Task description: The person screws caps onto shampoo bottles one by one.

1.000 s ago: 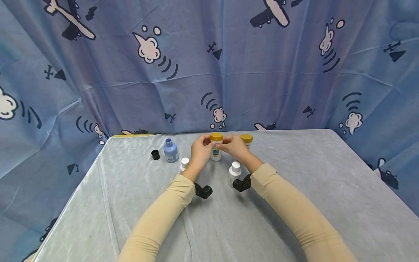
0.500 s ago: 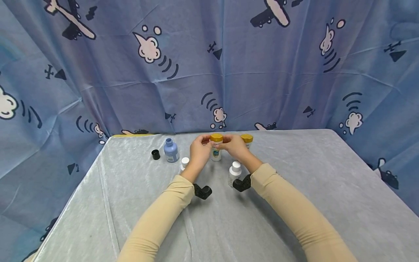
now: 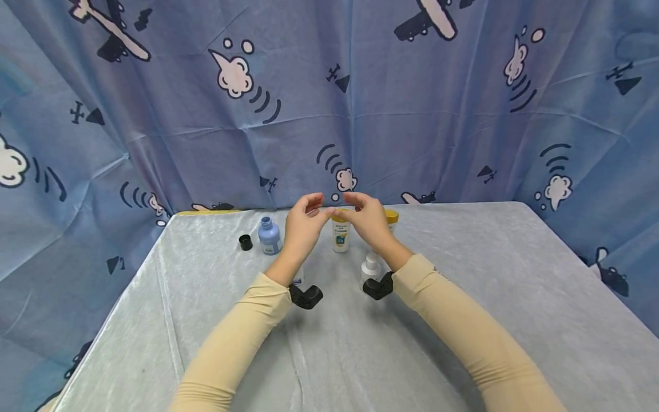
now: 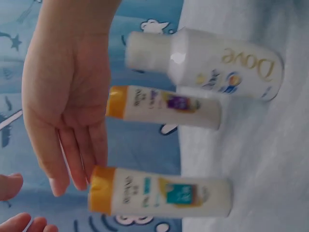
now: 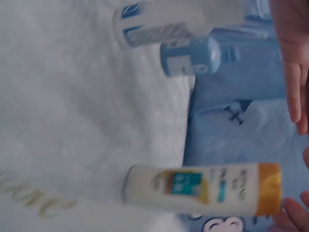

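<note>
A white bottle (image 3: 340, 237) with a yellow cap and a teal label stands upright at the table's middle. Just left of its cap my left hand (image 3: 302, 228) is raised with loose, parted fingers, holding nothing. My right hand (image 3: 369, 222) faces it from the other side, thumb overlapping the cap in the head view and fingers extended. The left wrist view has the right hand's palm above a second yellow-capped bottle (image 4: 166, 107) with a purple label. A white Dove bottle (image 4: 227, 65) is nearest the right wrist.
At the left stand an uncapped blue bottle (image 3: 270, 237) and a black cap (image 3: 245, 242). Another white bottle (image 3: 298, 278) is mostly hidden behind the left wrist. A patterned blue curtain (image 3: 463, 114) hangs behind the grey-covered table (image 3: 515, 274).
Both hands have let go of the yellow-capped bottle and opened their fingers upward. The left hand has shifted slightly left; the bottle still stands in place.
</note>
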Action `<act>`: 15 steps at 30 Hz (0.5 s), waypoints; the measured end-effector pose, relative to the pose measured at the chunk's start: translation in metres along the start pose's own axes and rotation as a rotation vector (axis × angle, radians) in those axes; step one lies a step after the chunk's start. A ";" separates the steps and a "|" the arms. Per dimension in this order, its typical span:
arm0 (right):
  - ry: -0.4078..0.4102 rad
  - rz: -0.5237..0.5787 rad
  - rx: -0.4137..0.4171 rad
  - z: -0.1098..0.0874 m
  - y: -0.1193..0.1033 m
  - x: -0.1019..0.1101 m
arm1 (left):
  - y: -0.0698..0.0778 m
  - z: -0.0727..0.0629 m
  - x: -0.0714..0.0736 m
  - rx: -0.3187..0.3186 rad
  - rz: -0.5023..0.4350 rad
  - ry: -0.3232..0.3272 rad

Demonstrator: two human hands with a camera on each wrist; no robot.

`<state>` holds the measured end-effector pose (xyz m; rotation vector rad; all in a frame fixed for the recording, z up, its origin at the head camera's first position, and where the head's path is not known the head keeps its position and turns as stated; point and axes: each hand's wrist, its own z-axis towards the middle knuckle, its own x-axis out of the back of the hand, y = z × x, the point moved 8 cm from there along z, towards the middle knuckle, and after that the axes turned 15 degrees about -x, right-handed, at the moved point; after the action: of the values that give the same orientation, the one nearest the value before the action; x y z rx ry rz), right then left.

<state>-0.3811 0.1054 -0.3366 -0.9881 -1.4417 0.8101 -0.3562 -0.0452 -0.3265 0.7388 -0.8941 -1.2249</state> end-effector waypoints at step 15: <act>0.083 0.265 0.209 -0.027 -0.042 -0.013 | -0.007 0.002 0.081 -0.037 -0.015 0.217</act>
<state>-0.3594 0.0750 -0.3005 -1.0513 -1.1434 1.0772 -0.3528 -0.1262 -0.3179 0.8327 -0.6863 -1.1470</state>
